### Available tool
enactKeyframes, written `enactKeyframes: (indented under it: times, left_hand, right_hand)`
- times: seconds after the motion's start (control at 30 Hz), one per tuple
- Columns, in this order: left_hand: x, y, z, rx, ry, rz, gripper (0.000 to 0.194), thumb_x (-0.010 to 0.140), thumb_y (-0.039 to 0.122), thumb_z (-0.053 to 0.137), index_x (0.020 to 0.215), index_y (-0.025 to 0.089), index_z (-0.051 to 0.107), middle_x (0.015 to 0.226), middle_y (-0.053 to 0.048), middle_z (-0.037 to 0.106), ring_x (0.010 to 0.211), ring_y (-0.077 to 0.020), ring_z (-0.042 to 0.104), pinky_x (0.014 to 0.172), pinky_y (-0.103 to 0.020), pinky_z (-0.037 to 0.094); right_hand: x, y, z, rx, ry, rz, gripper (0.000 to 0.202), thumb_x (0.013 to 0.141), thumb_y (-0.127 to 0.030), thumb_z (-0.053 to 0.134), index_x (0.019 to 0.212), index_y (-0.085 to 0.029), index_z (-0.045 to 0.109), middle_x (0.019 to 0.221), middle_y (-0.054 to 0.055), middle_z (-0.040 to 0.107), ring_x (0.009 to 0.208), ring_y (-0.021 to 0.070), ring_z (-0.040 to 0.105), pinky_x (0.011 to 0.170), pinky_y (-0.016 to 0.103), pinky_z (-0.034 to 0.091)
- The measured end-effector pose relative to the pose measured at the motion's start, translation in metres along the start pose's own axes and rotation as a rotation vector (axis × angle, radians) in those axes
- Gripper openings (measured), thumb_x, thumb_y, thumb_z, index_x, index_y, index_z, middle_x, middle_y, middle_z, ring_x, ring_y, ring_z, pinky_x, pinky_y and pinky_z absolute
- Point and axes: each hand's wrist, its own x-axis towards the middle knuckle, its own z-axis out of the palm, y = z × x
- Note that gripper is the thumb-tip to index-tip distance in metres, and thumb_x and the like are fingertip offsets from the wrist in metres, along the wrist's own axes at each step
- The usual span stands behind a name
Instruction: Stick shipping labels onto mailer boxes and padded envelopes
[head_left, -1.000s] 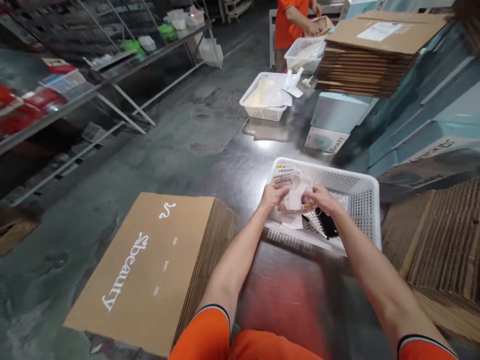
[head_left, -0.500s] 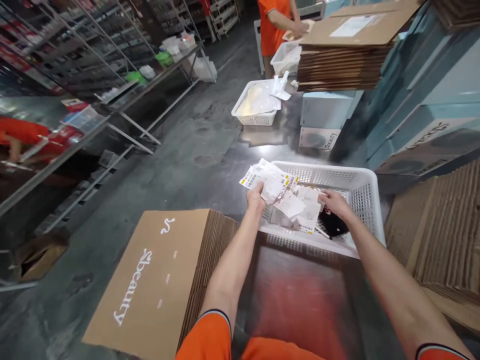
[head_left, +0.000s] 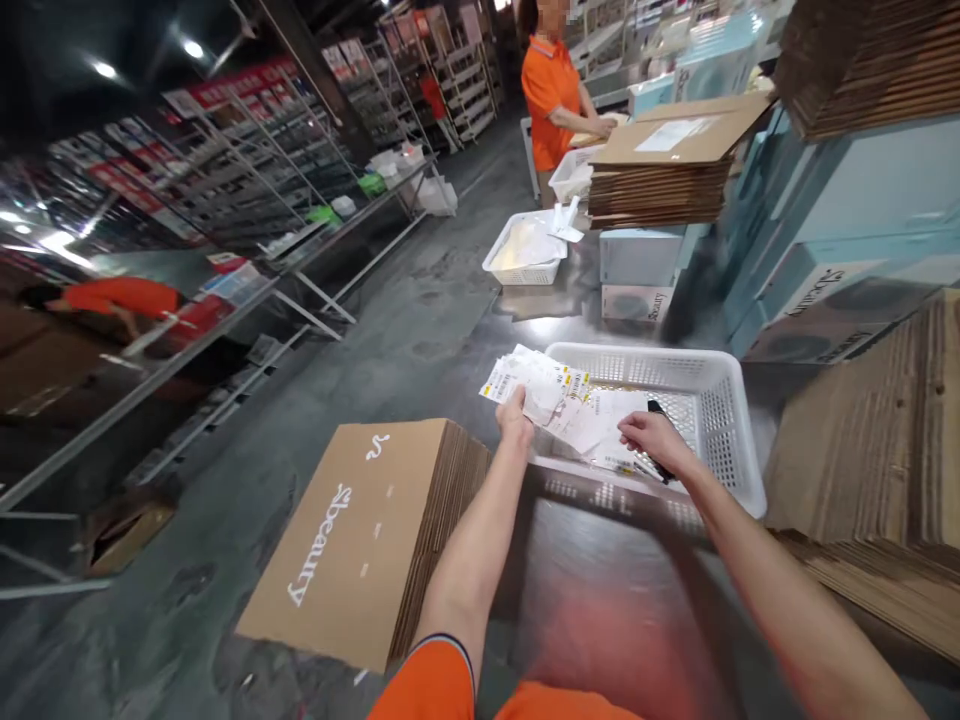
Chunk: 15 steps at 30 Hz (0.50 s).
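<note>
White paper slips with printed barcodes and yellow marks fan out over the nine o'clock end of a white plastic basket. The person's left grip clamps the bundle at its near edge, thumb on top. One slip spreads toward three o'clock, where the right grip bunches its fingertips over the outer edge; whether paper is pinched between them cannot be told.

The slips look feather-light, thin and limp, likely to droop when held by one corner, slide over one another and crease or tear under a sharp tug. A flat pinch near the gathered edge should keep the bundle together, while a loose sheet is best taken by a free corner, clear of the barcode.

Beneath the right grip, a black item lies in the basket, partly hidden. The basket rests on a shiny metal surface. From it, a stack of flattened cartons stands at eight o'clock, more folded cardboard at three, pale blue boxes at twelve. At eleven, beyond a second basket, stands a co-worker in orange.
</note>
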Motion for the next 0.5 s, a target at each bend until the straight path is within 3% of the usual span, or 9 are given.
enactKeyframes:
  times: [0.1, 0.17, 0.23, 0.33, 0.5]
  left_hand:
    - [-0.014, 0.004, -0.009, -0.007, 0.023, -0.019, 0.03, 0.085, -0.002, 0.059, 0.112, 0.01, 0.066, 0.111, -0.01, 0.075, 0.109, -0.021, 0.07, 0.088, -0.031, 0.062]
    - [-0.03, 0.001, -0.013, 0.002, 0.01, -0.037, 0.033, 0.085, -0.002, 0.059, 0.115, 0.01, 0.066, 0.11, -0.01, 0.075, 0.11, -0.0216, 0.069, 0.089, -0.032, 0.062]
    - [-0.047, -0.005, -0.017, 0.01, -0.028, -0.06, 0.034, 0.086, -0.002, 0.058, 0.117, 0.01, 0.065, 0.111, -0.011, 0.075, 0.112, -0.0224, 0.068, 0.09, -0.033, 0.061]
    - [-0.07, -0.015, -0.026, -0.004, -0.121, -0.106, 0.034, 0.088, 0.001, 0.056, 0.12, 0.011, 0.064, 0.118, -0.012, 0.073, 0.117, -0.0224, 0.066, 0.093, -0.033, 0.06]
    - [-0.091, -0.018, -0.056, -0.012, -0.301, -0.238, 0.026, 0.086, 0.009, 0.061, 0.111, 0.015, 0.069, 0.117, -0.01, 0.073, 0.121, -0.0227, 0.063, 0.1, -0.036, 0.055]
  right_hand:
    - [-0.008, -0.003, -0.008, -0.073, 0.225, -0.065, 0.022, 0.084, -0.036, 0.054, 0.082, -0.017, 0.067, 0.084, 0.008, 0.074, 0.077, 0.0188, 0.066, 0.071, 0.028, 0.048]
    - [-0.011, -0.015, -0.001, -0.046, 0.269, -0.113, 0.032, 0.085, -0.043, 0.057, 0.1, -0.017, 0.069, 0.094, 0.009, 0.074, 0.084, 0.0203, 0.066, 0.077, 0.03, 0.049]
    - [-0.013, -0.029, 0.011, 0.061, 0.156, -0.106, 0.04, 0.082, -0.047, 0.063, 0.109, -0.017, 0.068, 0.097, 0.009, 0.075, 0.085, 0.0212, 0.067, 0.077, 0.03, 0.051]
    - [-0.018, -0.043, 0.029, 0.232, -0.001, -0.097, 0.034, 0.073, -0.041, 0.072, 0.096, -0.016, 0.07, 0.098, 0.008, 0.075, 0.09, 0.0237, 0.068, 0.079, 0.032, 0.054]
    - [-0.041, -0.044, 0.032, 0.595, -0.093, -0.125, 0.04, 0.06, -0.037, 0.08, 0.093, -0.017, 0.069, 0.099, 0.007, 0.075, 0.092, 0.0241, 0.069, 0.085, 0.035, 0.055]
